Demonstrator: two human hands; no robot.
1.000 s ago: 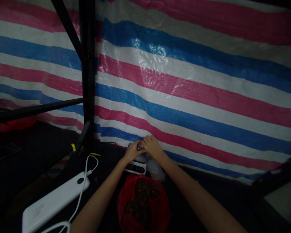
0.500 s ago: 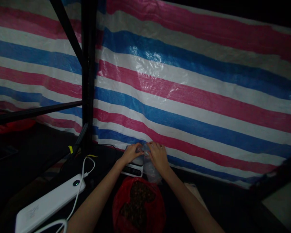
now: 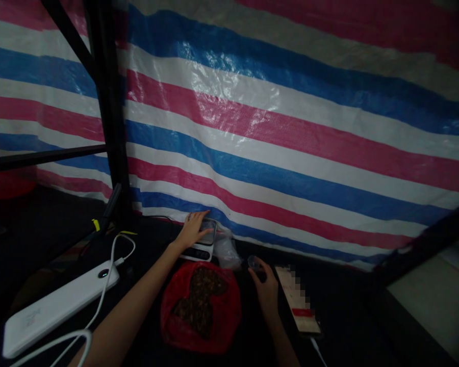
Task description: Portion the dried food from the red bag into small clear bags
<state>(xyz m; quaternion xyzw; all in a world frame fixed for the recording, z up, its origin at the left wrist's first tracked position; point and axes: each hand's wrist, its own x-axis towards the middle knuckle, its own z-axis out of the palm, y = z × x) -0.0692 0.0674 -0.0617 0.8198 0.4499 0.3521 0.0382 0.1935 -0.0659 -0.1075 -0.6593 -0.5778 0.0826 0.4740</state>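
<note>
My left hand [image 3: 193, 229] lies at the left side of a small white digital scale [image 3: 204, 253], thumb and fingers spread apart. A clear-looking tray [image 3: 209, 235] sits on top of the scale, partly covered by that hand. Between the thumb and fingers of my right hand [image 3: 266, 290] is a small clear round plastic cup [image 3: 254, 262], held low over the dark surface. A crumpled clear plastic bag [image 3: 227, 251] lies just right of the scale. Nearest my body, a red plastic bag [image 3: 229, 316] stands open with brown, lumpy contents [image 3: 201, 300].
A lit phone [image 3: 296, 300] with a white cable lies right of my right hand. On the left, a white power bank [image 3: 61, 308] has a looping white cable [image 3: 99, 300]. A black metal post [image 3: 109, 112] and striped plastic sheeting [image 3: 260, 122] bound the far side.
My right hand has moved away from the scale, toward me and right, carrying the clear cup. My left hand has stayed at the scale with its fingers spread. The view has shifted right.
</note>
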